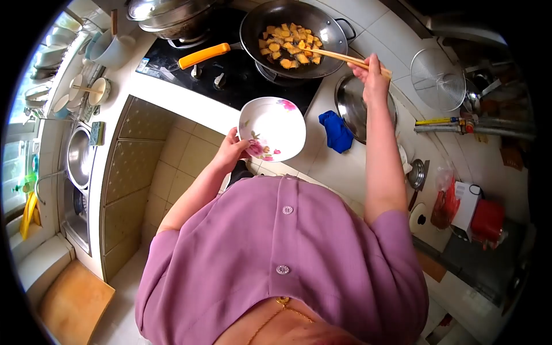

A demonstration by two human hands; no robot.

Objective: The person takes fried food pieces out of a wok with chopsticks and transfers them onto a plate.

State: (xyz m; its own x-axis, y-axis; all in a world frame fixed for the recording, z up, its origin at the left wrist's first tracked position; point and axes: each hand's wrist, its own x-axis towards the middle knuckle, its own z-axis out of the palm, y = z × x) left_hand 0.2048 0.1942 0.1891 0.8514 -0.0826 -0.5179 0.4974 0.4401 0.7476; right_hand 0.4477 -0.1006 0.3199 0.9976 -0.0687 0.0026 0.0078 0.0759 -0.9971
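Note:
My left hand [233, 148] grips the rim of a white plate [276, 129] with pink flowers, held in front of the stove. Nothing lies on the plate. My right hand [372, 75] is closed around a pair of chopsticks [342, 57]. Their tips reach into a dark wok [253, 29] on the burner and touch the food there. Golden-brown fried pieces [287, 43] lie in the wok, several of them bunched in its middle. The wok's orange handle [204, 56] points left.
A blue cloth [336, 132] and a glass lid [351, 100] lie on the counter at the right. A lidded pot [172, 20] stands on the left burner. A wire skimmer [438, 79] is at the right wall. The sink [80, 158] is at the left.

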